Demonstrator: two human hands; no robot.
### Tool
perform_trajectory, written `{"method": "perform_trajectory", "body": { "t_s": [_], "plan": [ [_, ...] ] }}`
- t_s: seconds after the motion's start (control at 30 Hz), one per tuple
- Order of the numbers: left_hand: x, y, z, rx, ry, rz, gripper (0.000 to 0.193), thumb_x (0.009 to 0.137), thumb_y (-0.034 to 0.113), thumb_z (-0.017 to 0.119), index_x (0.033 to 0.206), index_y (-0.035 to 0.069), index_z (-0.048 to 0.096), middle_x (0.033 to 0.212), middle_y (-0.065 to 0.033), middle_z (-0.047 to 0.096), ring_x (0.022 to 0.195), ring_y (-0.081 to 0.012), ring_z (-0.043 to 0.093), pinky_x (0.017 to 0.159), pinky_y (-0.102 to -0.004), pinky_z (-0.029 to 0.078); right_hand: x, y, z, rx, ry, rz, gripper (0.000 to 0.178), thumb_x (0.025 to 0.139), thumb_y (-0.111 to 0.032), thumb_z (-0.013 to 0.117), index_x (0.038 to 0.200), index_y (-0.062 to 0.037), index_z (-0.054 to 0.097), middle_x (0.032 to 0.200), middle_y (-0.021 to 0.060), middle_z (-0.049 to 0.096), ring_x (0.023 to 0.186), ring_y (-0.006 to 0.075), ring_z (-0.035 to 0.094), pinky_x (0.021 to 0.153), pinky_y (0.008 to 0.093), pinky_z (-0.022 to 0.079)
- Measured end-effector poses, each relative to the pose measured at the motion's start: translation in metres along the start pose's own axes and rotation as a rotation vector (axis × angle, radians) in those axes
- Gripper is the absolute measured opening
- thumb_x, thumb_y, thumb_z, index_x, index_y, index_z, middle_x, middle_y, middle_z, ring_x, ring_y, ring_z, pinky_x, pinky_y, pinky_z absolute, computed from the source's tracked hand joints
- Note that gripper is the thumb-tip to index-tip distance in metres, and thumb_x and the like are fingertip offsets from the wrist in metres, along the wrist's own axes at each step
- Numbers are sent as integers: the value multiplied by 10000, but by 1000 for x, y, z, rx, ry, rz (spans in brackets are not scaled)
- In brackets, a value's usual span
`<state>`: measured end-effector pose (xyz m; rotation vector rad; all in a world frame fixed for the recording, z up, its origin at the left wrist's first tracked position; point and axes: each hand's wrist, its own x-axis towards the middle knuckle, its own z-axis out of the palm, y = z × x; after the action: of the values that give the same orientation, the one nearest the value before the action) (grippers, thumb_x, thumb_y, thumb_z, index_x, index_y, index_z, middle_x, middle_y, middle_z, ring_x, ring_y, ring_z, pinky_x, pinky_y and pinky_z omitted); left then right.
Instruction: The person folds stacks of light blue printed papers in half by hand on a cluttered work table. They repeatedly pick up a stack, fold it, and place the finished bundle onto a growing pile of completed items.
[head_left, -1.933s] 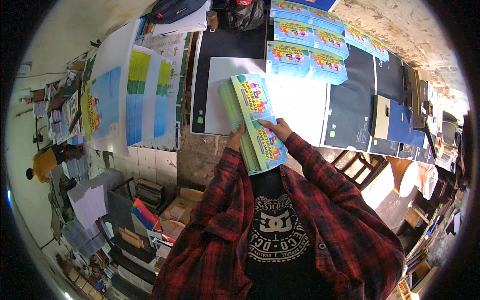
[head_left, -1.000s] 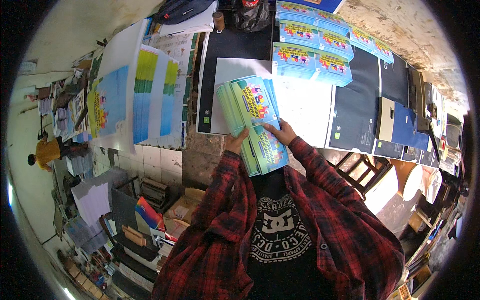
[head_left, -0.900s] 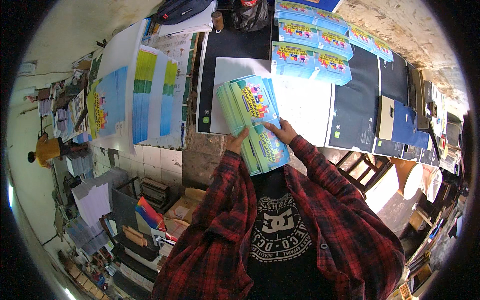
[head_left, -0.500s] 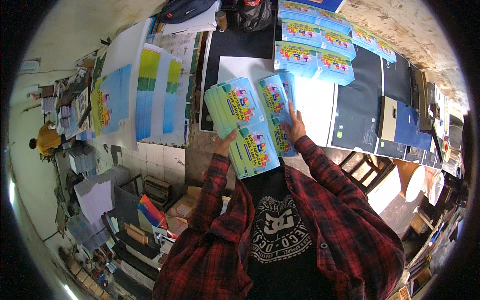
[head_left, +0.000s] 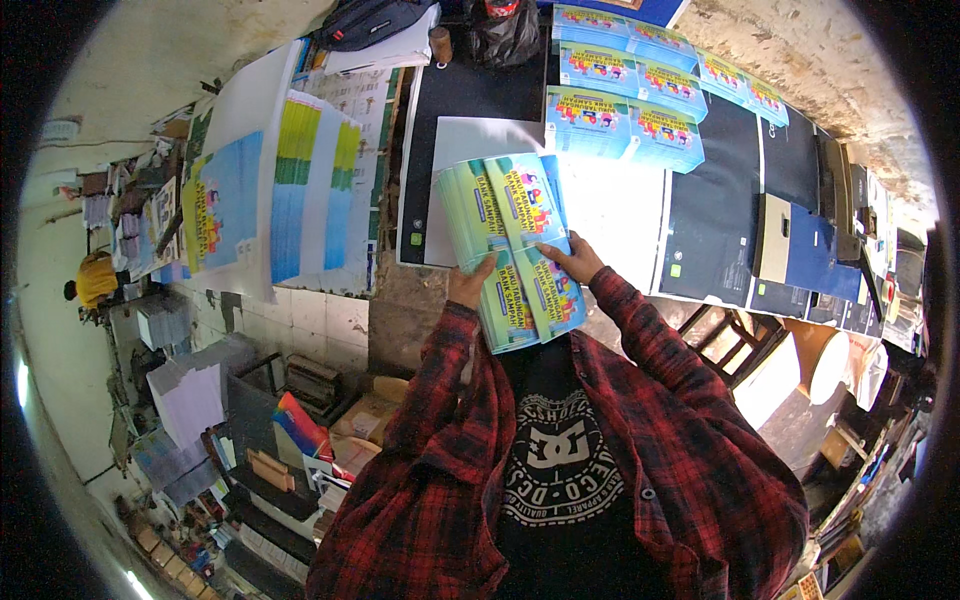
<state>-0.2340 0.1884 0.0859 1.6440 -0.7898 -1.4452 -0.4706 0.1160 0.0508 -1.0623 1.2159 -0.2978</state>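
A fanned stack of blue-and-green printed booklets (head_left: 532, 200) is held up in front of my chest, with cartoon figures and dark lettering on the covers. Its upper layers overlap, so a left part and a right part both show. My left hand (head_left: 472, 283) grips the stack's lower left edge, thumb on top and fingers mostly hidden beneath. At the right edge, my right hand (head_left: 577, 262) closes on the same booklets with its thumb lying across the top cover. Below the stack's far side, a white sheet (head_left: 465, 140) lies on the dark work surface.
Several piles of matching booklets (head_left: 625, 105) stand in rows at the far right. To the left, more printed stacks (head_left: 310, 190) lie on a table. A black plastic bag (head_left: 505, 35) and a dark backpack (head_left: 370, 20) are at the back. Someone in yellow (head_left: 95, 278) is far left.
The right-hand booklets have moved left over the left-hand ones, closing the gap between them. My right hand has gone from extended fingers to a grip with the thumb on top.
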Motion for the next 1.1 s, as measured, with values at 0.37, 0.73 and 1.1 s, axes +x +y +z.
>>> {"method": "perform_trajectory", "body": {
  "t_s": [0.37, 0.73, 1.1],
  "plan": [
    [-11, -34, -51, -25, 70, 11, 506, 876, 382, 631, 1218, 14, 568, 1137, -87, 628, 1013, -180, 593, 895, -312, 455, 1, 28, 18, -650, 447, -434, 596, 856, -230, 630, 1402, -184, 395, 1359, 302, 320, 1096, 443, 529, 812, 456, 521],
    [7, -10, 32, -89, 63, -48, 467, 850, 366, 676, 1095, -28, 620, 1042, -84, 642, 935, -151, 589, 823, -315, 470, -2, 3, 5, -79, 118, -122, 919, 747, -556, 701, 1316, 66, 335, 1108, 257, 595, 960, 267, 632, 821, 361, 519],
    [-2, -8, 25, -186, 91, -87, 490, 850, 365, 679, 1128, -31, 602, 1051, -84, 632, 917, -167, 602, 821, -305, 477, -5, -8, -4, -8, 6, -99, 924, 753, -540, 703, 1307, 97, 328, 1102, 264, 603, 951, 273, 646, 815, 375, 525]
  ]
}}
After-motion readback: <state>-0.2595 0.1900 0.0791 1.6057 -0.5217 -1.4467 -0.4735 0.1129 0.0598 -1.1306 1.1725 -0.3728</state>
